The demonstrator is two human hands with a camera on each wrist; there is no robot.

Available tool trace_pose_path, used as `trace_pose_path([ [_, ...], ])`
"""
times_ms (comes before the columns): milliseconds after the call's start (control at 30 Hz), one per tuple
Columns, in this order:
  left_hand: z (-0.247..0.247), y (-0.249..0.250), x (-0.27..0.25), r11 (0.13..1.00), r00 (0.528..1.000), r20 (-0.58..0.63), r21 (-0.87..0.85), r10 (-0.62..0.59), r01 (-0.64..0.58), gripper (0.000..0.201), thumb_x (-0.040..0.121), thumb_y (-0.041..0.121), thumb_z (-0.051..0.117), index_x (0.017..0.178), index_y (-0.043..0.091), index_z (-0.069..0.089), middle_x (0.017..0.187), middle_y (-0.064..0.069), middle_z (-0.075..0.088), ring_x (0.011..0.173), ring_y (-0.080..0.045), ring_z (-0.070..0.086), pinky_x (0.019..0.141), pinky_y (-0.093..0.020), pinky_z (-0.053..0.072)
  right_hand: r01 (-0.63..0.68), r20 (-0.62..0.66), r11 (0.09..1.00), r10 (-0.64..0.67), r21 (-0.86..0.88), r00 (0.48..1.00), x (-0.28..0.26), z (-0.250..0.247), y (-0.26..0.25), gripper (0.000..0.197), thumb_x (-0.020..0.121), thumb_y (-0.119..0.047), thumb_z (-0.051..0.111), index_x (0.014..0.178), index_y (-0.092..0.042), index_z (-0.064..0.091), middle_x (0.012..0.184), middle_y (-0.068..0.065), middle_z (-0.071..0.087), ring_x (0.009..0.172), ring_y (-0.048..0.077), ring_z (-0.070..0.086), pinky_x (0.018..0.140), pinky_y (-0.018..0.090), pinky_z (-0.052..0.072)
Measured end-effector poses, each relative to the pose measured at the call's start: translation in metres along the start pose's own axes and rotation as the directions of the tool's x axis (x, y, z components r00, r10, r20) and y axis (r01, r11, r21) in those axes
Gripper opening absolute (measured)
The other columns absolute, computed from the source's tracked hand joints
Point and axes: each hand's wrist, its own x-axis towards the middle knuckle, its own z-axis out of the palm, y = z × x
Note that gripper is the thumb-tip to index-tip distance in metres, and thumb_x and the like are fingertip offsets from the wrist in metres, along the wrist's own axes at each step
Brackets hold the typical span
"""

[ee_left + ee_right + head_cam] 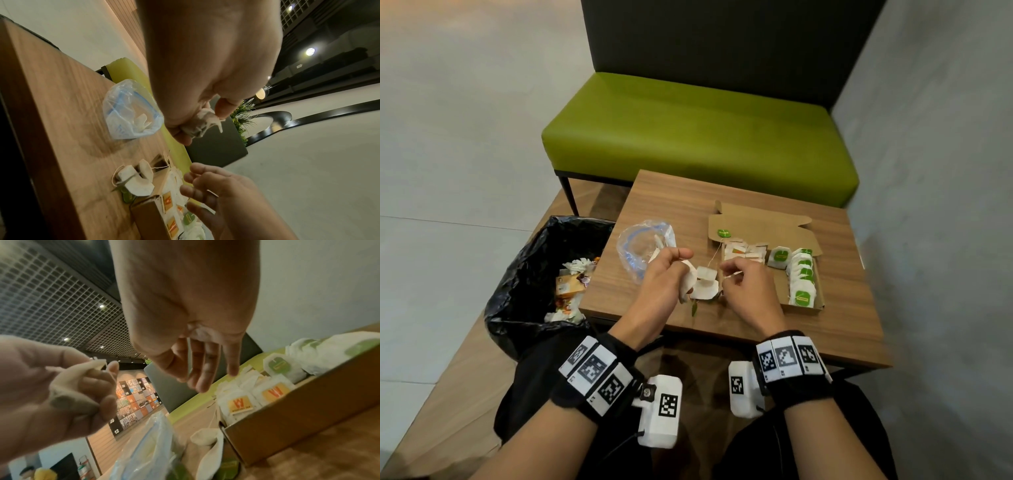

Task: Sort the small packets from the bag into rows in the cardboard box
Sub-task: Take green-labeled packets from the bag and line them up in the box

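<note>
1. the left hand [666, 277] is curled round a crumpled white packet [198, 124], thumb and fingers closed on it above the near edge of the table [674, 195].
2. the right hand [748, 286] hovers just beside the left; the head view suggests a thin string [731, 274] pinched at its fingertips, but the right wrist view shows the fingers [203, 369] hanging loose, so whether it grips anything cannot be told.
3. between and just beyond the two hands, loose packets [705, 284] lie on the wood, their strings trailing.
4. beyond the left hand sits the clear plastic bag [642, 246], slumped open, a few white packets still inside.
5. to the right of the right hand lies the cardboard box [780, 291]: a row of green-labelled packets [804, 274] along its far-right wall, orange-labelled packets [743, 253] bunched at its far end.
6. the packets look feather-light, soft and easily crushed or torn; strings may well tangle and drag neighbours along. a light pinch on the paper edge, not the string, seems the safest hold.
7. left of the left hand, below table height, stands a bin [534, 281] lined in black.
</note>
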Motion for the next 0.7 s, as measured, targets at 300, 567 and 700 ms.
trace_pose_path([
  [300, 0.0, -0.01, -0.003, 0.989, 0.999, 0.034, -0.144, 0.03, -0.025, 0.017, 0.094, 0.002, 0.059, 0.105, 0.015, 0.061, 0.079, 0.002, 0.069, 0.079, -0.011, 0.064, 0.076, -0.03, 0.052, -0.039, 0.351, 0.884, -0.144, 0.466, 0.925, -0.02, 0.014, -0.005, 0.033, 0.086, 0.001, 0.072, 0.109, -0.021, 0.069, 0.101, -0.003, 0.074, 0.096, 0.004, 0.068, 0.084, 0.019, 0.053],
  [567, -0.021, -0.014, -0.001, 0.995, 0.999, 0.051, -0.103, 0.014, -0.009, 0.022, 0.088, 0.002, 0.067, 0.109, 0.007, 0.063, 0.086, -0.009, 0.071, 0.075, -0.017, 0.068, 0.061, -0.026, 0.054, -0.117, 0.278, 0.906, -0.001, 0.406, 0.961, -0.017, 0.006, 0.011, 0.007, 0.089, -0.008, 0.071, 0.094, -0.009, 0.077, 0.085, 0.001, 0.076, 0.078, 0.006, 0.071, 0.078, 0.021, 0.054],
  [700, -0.025, -0.017, -0.001, 0.999, 0.997, 0.071, -0.054, 0.007, -0.004, 0.021, 0.086, 0.001, 0.069, 0.105, 0.008, 0.065, 0.081, -0.006, 0.072, 0.073, -0.014, 0.069, 0.059, -0.024, 0.054, -0.065, 0.178, 0.919, -0.006, 0.389, 0.984, -0.012, -0.005, 0.008, 0.01, 0.09, -0.012, 0.071, 0.093, -0.021, 0.076, 0.089, -0.002, 0.075, 0.086, 0.009, 0.069, 0.081, 0.025, 0.056],
])
